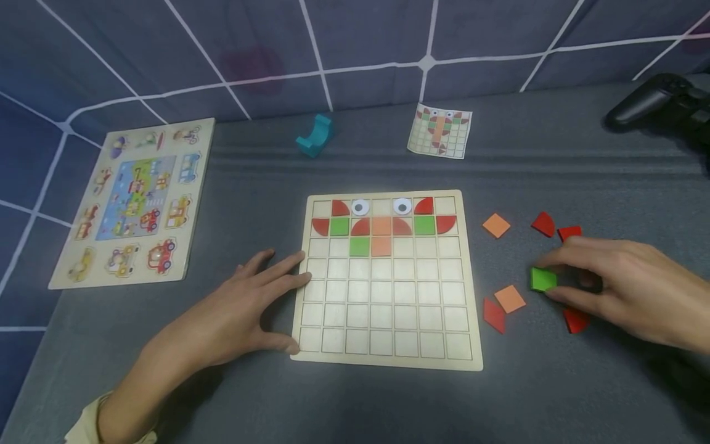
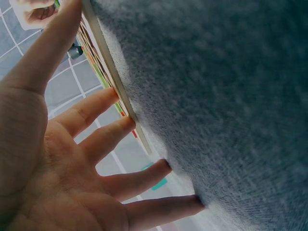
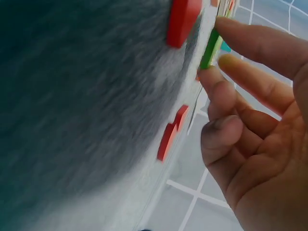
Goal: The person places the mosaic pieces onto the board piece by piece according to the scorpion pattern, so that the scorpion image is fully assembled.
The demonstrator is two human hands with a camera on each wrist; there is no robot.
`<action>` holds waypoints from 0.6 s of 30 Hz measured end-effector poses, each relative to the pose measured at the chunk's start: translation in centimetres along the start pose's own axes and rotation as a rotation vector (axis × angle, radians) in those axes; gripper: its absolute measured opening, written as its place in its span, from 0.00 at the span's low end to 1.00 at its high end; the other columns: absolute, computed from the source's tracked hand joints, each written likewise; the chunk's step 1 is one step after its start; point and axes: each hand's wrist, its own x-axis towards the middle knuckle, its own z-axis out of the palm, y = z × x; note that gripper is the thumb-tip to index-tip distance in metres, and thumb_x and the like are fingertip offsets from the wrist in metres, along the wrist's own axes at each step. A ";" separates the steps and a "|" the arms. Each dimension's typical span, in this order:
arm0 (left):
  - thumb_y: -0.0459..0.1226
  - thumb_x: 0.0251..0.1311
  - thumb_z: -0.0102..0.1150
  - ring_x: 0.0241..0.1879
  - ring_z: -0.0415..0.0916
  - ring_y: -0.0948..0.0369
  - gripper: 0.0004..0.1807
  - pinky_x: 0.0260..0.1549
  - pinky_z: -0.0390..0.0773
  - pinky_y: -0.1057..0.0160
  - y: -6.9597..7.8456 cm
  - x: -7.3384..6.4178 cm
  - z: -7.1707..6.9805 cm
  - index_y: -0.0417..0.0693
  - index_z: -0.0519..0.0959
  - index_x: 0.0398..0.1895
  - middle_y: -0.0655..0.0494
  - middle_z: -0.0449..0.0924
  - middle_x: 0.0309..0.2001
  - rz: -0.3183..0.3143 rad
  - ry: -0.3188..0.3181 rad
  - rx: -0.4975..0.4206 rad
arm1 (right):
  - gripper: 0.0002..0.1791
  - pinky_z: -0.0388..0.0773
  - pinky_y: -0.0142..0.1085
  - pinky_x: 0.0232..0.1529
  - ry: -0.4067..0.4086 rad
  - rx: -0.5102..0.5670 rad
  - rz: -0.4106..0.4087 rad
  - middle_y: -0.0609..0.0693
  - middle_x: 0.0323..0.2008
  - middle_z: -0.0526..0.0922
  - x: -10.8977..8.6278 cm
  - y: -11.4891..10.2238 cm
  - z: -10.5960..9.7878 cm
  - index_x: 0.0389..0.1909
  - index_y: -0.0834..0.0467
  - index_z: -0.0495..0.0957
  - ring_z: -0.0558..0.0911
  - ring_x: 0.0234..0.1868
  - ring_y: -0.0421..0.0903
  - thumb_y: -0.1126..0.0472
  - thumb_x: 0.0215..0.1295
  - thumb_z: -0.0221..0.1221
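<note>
With the board (image 1: 381,291) taken as the clock, the green tile (image 1: 542,280) is found off its edge at three o'clock, pinched between the thumb and fingers of the right hand (image 1: 618,283). It is gripped by its sides, presumably so that its top is left uncovered. At nine o'clock the board's edge is touched by the thumb and two fingertips of the left hand (image 1: 244,311), spread wide, probably so that sliding is prevented. The hands are well apart, with the board between them. Loose orange tiles (image 1: 510,299) and red pieces (image 1: 543,224) are scattered from two to four o'clock, apparently for easy reach. The card (image 1: 440,131) is set beyond the board at one o'clock, likely so that its pattern can be seen unblocked.

In the left wrist view, two more fingertips are seen on the table (image 1: 388,407), off the board. In the right wrist view, the tile is shown edge-on and curled fingers are revealed; whether it is clear of the table cannot be told. The board's coloured pattern can be read only in the head view.
</note>
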 end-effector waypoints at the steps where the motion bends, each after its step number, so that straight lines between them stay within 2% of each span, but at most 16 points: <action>1: 0.63 0.41 0.73 0.72 0.46 0.35 0.51 0.58 0.54 0.25 0.0 0.0 0.0 0.58 0.68 0.72 0.57 0.51 0.77 0.001 0.001 0.000 | 0.24 0.66 0.27 0.25 0.001 0.008 -0.009 0.29 0.31 0.74 0.3 -0.2 -0.1 0.39 0.40 0.82 0.67 0.26 0.27 0.61 0.39 0.78; 5: 0.63 0.40 0.72 0.72 0.46 0.35 0.51 0.58 0.54 0.25 0.0 0.0 0.0 0.58 0.68 0.71 0.56 0.52 0.77 0.001 0.001 0.000 | 0.22 0.72 0.33 0.27 -0.011 0.015 -0.027 0.29 0.33 0.76 1.7 -1.5 -0.4 0.40 0.39 0.82 0.70 0.27 0.28 0.58 0.43 0.77; 11: 0.64 0.41 0.72 0.72 0.46 0.35 0.52 0.58 0.54 0.25 0.0 0.1 0.1 0.58 0.68 0.72 0.56 0.52 0.77 0.000 0.001 0.007 | 0.19 0.73 0.34 0.27 -0.003 0.071 -0.115 0.31 0.35 0.76 4.4 -3.4 -0.4 0.39 0.43 0.84 0.72 0.28 0.29 0.59 0.45 0.77; 18: 0.64 0.40 0.72 0.72 0.46 0.35 0.51 0.58 0.55 0.25 0.0 0.1 0.0 0.59 0.68 0.71 0.56 0.52 0.77 -0.004 -0.002 0.005 | 0.15 0.75 0.34 0.30 -0.086 0.150 -0.151 0.38 0.35 0.78 8.0 -6.0 0.1 0.41 0.50 0.85 0.74 0.30 0.34 0.63 0.52 0.73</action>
